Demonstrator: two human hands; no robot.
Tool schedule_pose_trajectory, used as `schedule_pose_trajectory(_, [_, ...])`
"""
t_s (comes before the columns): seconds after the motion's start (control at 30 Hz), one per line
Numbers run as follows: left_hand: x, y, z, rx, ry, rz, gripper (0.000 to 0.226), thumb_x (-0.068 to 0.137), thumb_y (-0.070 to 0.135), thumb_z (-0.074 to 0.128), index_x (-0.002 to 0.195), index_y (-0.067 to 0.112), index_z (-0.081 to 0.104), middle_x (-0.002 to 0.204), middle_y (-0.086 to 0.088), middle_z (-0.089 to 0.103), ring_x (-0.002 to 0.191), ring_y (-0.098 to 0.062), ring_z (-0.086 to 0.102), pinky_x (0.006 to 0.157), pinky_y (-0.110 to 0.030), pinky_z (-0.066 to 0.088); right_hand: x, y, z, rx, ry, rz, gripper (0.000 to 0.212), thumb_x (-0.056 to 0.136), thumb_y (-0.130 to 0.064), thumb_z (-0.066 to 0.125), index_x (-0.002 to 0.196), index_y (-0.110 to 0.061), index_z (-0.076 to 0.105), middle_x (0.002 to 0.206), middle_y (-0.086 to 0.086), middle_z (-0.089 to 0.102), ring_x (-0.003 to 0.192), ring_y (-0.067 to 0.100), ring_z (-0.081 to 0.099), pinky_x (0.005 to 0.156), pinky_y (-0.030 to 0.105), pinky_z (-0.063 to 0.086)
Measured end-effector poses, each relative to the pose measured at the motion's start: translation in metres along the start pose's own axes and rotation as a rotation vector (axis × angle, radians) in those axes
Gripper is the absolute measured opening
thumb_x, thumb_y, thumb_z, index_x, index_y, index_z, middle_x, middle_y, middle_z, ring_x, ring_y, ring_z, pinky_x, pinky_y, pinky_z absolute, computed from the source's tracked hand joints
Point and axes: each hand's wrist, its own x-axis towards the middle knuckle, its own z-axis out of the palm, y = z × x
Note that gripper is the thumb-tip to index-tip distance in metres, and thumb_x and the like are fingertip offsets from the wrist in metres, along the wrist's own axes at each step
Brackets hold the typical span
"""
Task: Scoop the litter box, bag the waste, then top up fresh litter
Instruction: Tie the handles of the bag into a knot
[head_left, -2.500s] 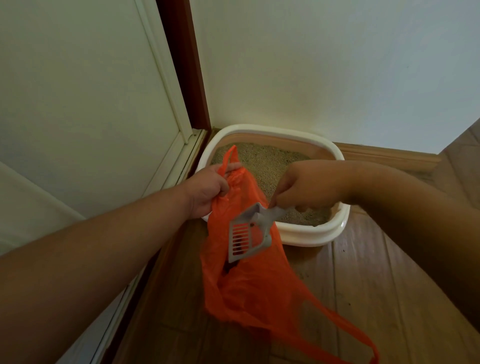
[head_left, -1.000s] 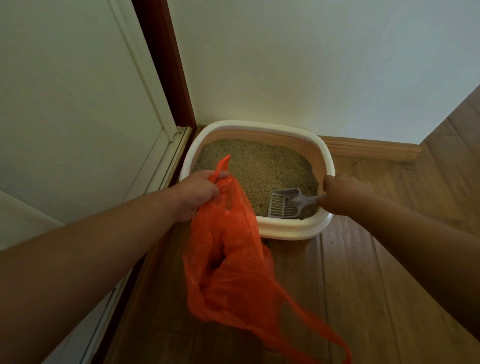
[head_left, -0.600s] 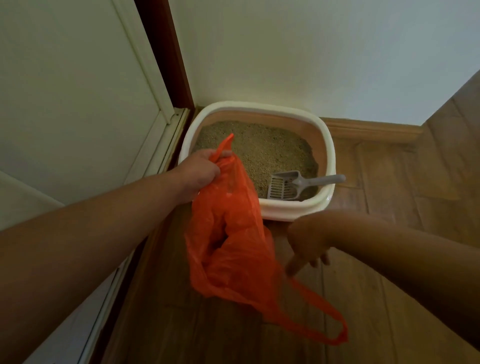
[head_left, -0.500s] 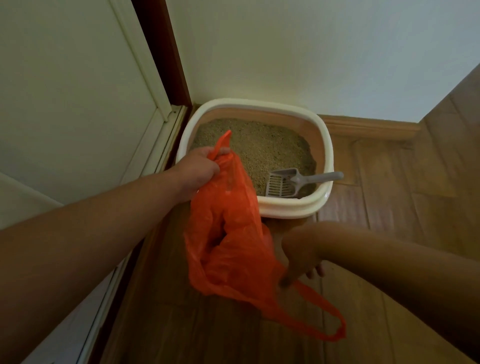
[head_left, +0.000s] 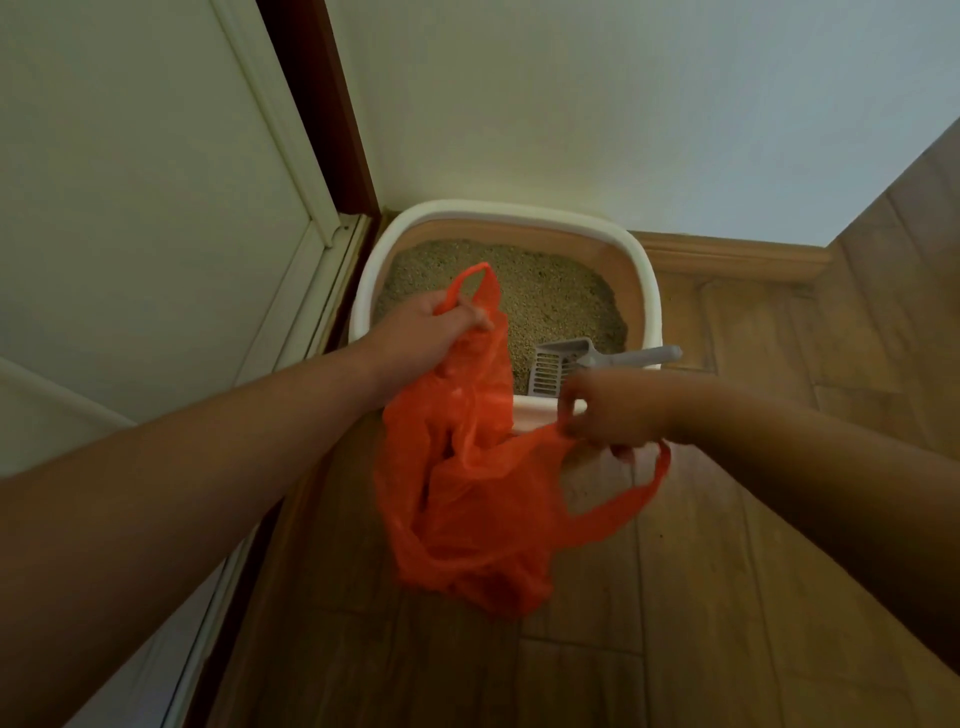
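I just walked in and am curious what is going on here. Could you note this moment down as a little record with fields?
place: room corner, wooden floor
litter box: white rim, on the floor against the wall, litter inside
scoop: grey, lying in the box, handle resting over the right rim, held by nobody
bag: orange plastic, hanging in front of the box
left hand: grips one bag handle, held up
right hand: grips the other bag handle
stage: bag held by both handles; fresh litter not in view
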Motion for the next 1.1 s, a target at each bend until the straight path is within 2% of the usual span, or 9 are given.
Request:
schedule_pose_trajectory(0.17, [-0.018,0.045,-0.001,0.284,-0.056,0.130,0.042,0.108,0.045,0.046,0.088,0.015,0.069,0.097,-0.016,0.073,0.088,-0.033,0.069,0.081,-0.044,0.057,-0.020,-0.013,-0.049,0.809,0.015,-0.122,0.028,0.093,-0.010,0.069,0.118,-0.015,0.058,0.064,0.000,0.058,0.052,0.012,0.047,0.051,0.030,0.036])
schedule_pose_trajectory(0.37, [-0.042,0.107,-0.012,0.168,0.027,0.064,0.044,0.109,0.045,0.038,0.074,0.025,0.054,0.071,-0.003,0.054,0.065,-0.015,0.052,0.065,-0.033,0.039,-0.070,-0.038,-0.085,1.359,0.141,-0.367,0.012,0.094,-0.007,0.065,0.103,-0.016,0.064,0.110,0.011,0.074,0.078,0.015,0.065,0.068,0.027,0.047])
schedule_pose_trajectory(0.47, [-0.065,0.129,-0.013,0.067,0.066,0.072,0.048,0.109,0.046,0.040,0.076,0.021,0.065,0.072,-0.002,0.067,0.067,-0.017,0.062,0.070,-0.032,0.048,-0.097,-0.047,-0.090,1.399,0.303,-0.425,0.030,0.094,-0.008,0.066,0.123,-0.013,0.063,0.128,0.007,0.071,0.101,0.014,0.066,0.083,0.028,0.047])
schedule_pose_trajectory(0.53, [-0.077,0.141,-0.009,-0.034,0.058,0.096,0.046,0.110,0.047,0.040,0.096,0.023,0.076,0.089,0.006,0.079,0.082,-0.009,0.074,0.073,-0.019,0.056,-0.112,-0.050,-0.089,1.387,0.388,-0.464,0.043,0.092,-0.005,0.070,0.133,-0.012,0.058,0.129,0.001,0.070,0.111,0.011,0.066,0.083,0.025,0.052])
schedule_pose_trajectory(0.63, [-0.084,0.140,-0.002,-0.150,0.094,0.144,0.033,0.109,0.049,0.043,0.106,0.036,0.073,0.093,0.011,0.079,0.092,-0.004,0.074,0.084,-0.022,0.058,-0.119,-0.043,-0.081,1.204,0.625,-0.425,0.050,0.085,-0.016,0.080,0.131,-0.019,0.060,0.123,-0.008,0.072,0.117,0.004,0.065,0.098,0.041,0.056])
schedule_pose_trajectory(0.77, [-0.079,0.135,0.004,-0.077,0.150,0.209,0.013,0.107,0.037,0.052,0.100,0.037,0.064,0.081,0.014,0.063,0.068,0.003,0.061,0.070,-0.018,0.053,-0.126,-0.034,-0.080,0.905,0.934,-0.300,0.032,0.083,-0.023,0.083,0.112,-0.026,0.069,0.097,-0.014,0.074,0.096,-0.009,0.065,0.078,0.012,0.054])
schedule_pose_trajectory(0.9, [-0.082,0.139,0.008,-0.223,0.230,0.264,0.021,0.106,0.029,0.055,0.102,0.048,0.064,0.085,0.024,0.063,0.069,-0.002,0.056,0.071,-0.028,0.049,-0.128,-0.027,-0.083,1.062,0.900,-0.398,0.006,0.092,-0.017,0.073,0.096,-0.019,0.077,0.090,0.001,0.078,0.092,0.017,0.073,0.085,0.032,0.059])
schedule_pose_trajectory(1.03, [-0.083,0.138,0.014,-0.273,0.227,0.308,0.017,0.104,0.041,0.057,0.118,0.050,0.059,0.097,0.021,0.069,0.081,-0.003,0.064,0.072,-0.030,0.054,-0.129,-0.027,-0.083,1.189,0.811,-0.416,0.016,0.095,-0.028,0.066,0.101,-0.021,0.080,0.095,-0.007,0.078,0.087,-0.004,0.069,0.074,0.015,0.054])
schedule_pose_trajectory(1.1, [-0.080,0.139,0.019,-0.307,0.135,0.261,0.023,0.105,0.041,0.055,0.127,0.048,0.059,0.084,0.020,0.069,0.070,0.001,0.063,0.066,-0.026,0.052,-0.126,-0.032,-0.084,1.228,0.816,-0.384,0.017,0.096,-0.031,0.065,0.101,-0.023,0.079,0.095,-0.005,0.078,0.084,-0.002,0.070,0.072,0.017,0.058])
